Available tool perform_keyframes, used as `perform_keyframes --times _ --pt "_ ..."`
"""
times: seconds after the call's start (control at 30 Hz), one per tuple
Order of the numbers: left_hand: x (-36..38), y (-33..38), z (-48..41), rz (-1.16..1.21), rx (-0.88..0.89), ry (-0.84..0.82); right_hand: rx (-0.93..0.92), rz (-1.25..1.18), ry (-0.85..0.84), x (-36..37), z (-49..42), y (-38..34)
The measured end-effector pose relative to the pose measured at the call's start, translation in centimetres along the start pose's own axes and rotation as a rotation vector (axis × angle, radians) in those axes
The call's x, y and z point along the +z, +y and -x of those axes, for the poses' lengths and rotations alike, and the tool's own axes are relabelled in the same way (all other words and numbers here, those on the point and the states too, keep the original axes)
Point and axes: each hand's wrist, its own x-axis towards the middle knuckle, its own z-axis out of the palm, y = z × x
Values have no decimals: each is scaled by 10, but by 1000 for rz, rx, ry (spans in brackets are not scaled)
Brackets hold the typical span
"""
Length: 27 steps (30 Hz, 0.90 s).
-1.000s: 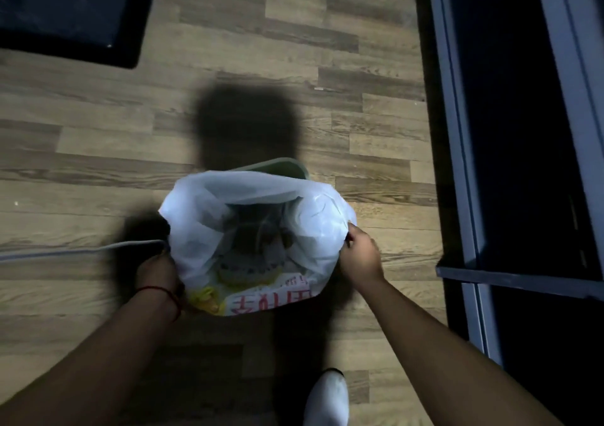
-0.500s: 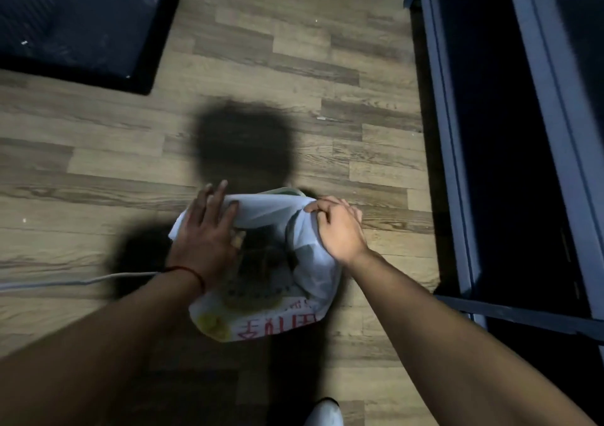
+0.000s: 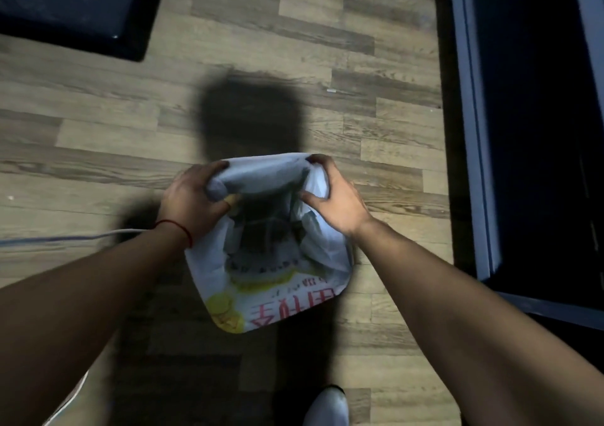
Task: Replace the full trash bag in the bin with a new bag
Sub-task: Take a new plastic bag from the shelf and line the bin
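A white plastic trash bag (image 3: pixel 277 298) with red and yellow print stands on the wooden floor in front of me, its mouth partly gathered. Dark rubbish shows inside it. My left hand (image 3: pixel 192 197), with a red string on the wrist, grips the far left part of the bag's rim. My right hand (image 3: pixel 336 197) pinches the far right part of the rim. The bag covers the bin, so the bin is hidden.
A dark mat (image 3: pixel 75 10) lies at the top left. A dark blue metal frame (image 3: pixel 474 131) runs along the right side. A pale cable (image 3: pixel 81 237) crosses the floor at the left. My white shoe (image 3: pixel 327 407) is at the bottom.
Both hands moved from the bag's sides up to its far rim and closed on it. The bag's mouth has been drawn narrower, and the green bin rim is no longer visible.
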Motion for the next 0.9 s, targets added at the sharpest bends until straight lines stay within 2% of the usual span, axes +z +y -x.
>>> perform_keyframes --times 0.1,0.2,0.27,0.3,0.33,0.4,0.43,0.47,0.5,0.57,0.6,0.63,0.7,0.8,0.9 --pt "0 6 -2 43 26 -41 161 -206 -2 -1 -2 6" --pt "-1 22 -5 -2 110 -171 309 -294 62 -6 0 14" --pt "4 35 -6 -77 194 -232 403 -272 104 -10 7 19" --pt "6 41 -7 -112 207 -247 412 -131 185 -11 12 22" --pt "8 46 -10 -149 205 -255 335 65 331 -10 20 26" --pt "10 50 -16 -199 197 -262 -91 318 612 2 41 19" --pt "12 49 -19 -209 219 -251 -300 363 616 16 51 10" --pt "14 47 -22 -216 253 -236 -434 395 493 34 57 6" --pt "17 45 -25 -224 289 -221 -466 446 288 56 58 7" --pt "23 41 -30 -245 355 -211 -265 611 -178 98 52 23" --pt "25 38 -33 -258 390 -205 -157 692 -295 112 46 35" --pt "28 34 -35 -266 429 -194 -70 738 -367 125 37 48" --pt "33 32 -39 -265 497 -164 39 782 -393 139 23 67" --pt "36 29 -44 -252 567 -124 37 883 -402 158 1 81" --pt "36 28 -43 -261 588 -96 61 838 -491 152 -4 73"
